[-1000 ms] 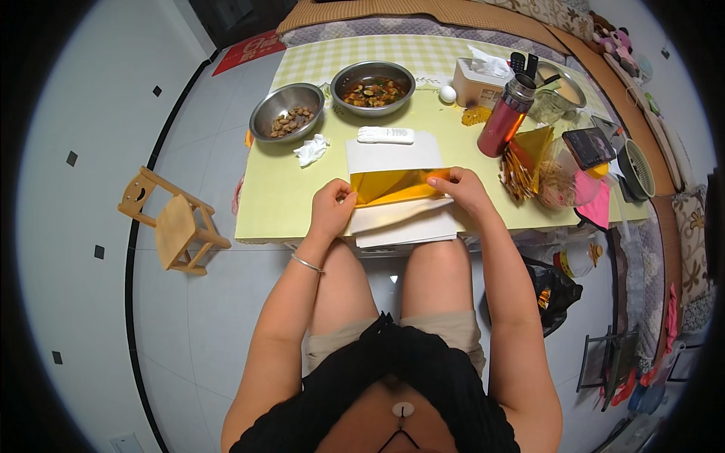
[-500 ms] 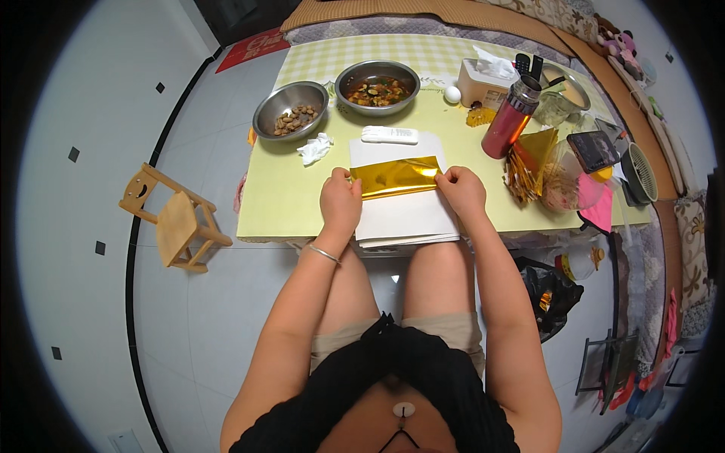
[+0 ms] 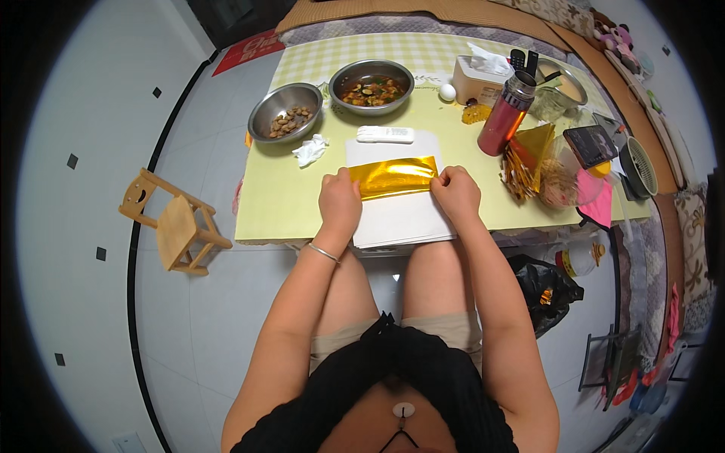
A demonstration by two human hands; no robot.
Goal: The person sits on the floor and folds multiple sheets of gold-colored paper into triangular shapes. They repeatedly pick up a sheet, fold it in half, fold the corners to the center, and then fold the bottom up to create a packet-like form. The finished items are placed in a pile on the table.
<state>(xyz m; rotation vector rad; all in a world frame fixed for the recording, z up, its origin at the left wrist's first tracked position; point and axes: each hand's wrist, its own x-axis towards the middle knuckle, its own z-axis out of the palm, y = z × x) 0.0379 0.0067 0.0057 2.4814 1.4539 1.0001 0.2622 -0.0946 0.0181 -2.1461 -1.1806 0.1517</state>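
A sheet of shiny gold foil paper (image 3: 396, 177), folded into a wide strip, lies across a stack of white paper (image 3: 404, 221) at the table's near edge. My left hand (image 3: 340, 199) pinches the strip's left end. At the right end, the thumb and fingers of my right hand (image 3: 457, 195) are closed on it. Just beyond the strip, a white plastic stick-shaped object (image 3: 385, 134) rests on the paper. To the right stands a bundle of folded gold paper pieces (image 3: 519, 175).
Beyond are a steel bowl of nuts (image 3: 285, 113), a steel bowl of food (image 3: 371, 88), a crumpled tissue (image 3: 310, 150), an egg (image 3: 447, 92) and a tissue box (image 3: 477, 81). A red flask (image 3: 504, 121) and a phone (image 3: 590, 146) stand right. A wooden chair (image 3: 177, 223) is left.
Both hands still hold the gold strip's ends; my right hand has shifted slightly left along its lower edge. The whole view has shifted slightly.
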